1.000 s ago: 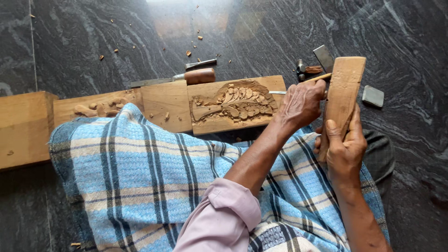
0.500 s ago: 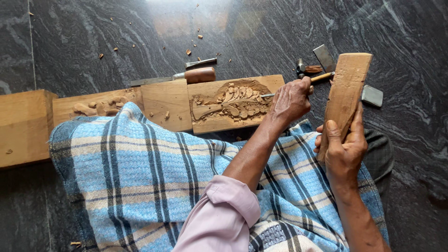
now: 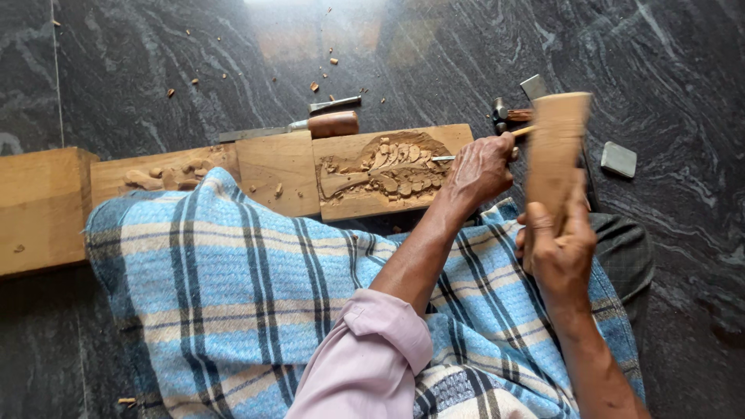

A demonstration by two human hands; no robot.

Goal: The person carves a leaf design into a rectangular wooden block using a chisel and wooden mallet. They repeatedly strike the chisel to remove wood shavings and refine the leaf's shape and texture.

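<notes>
My left hand (image 3: pixel 483 167) is closed round a slim metal chisel (image 3: pixel 444 158) with a pale wooden handle, which lies on the carved brown wooden panel (image 3: pixel 388 172). The chisel's long axis runs roughly level, blade tip pointing left into the relief, handle end sticking out to the right of the panel's right edge. My right hand (image 3: pixel 560 252) grips a flat light-wood mallet (image 3: pixel 555 147), upright and blurred, just right of that handle end and nearer to it than anything else. Panel rests on the dark stone floor (image 3: pixel 660 62), above my blue checked cloth (image 3: pixel 233 302).
</notes>
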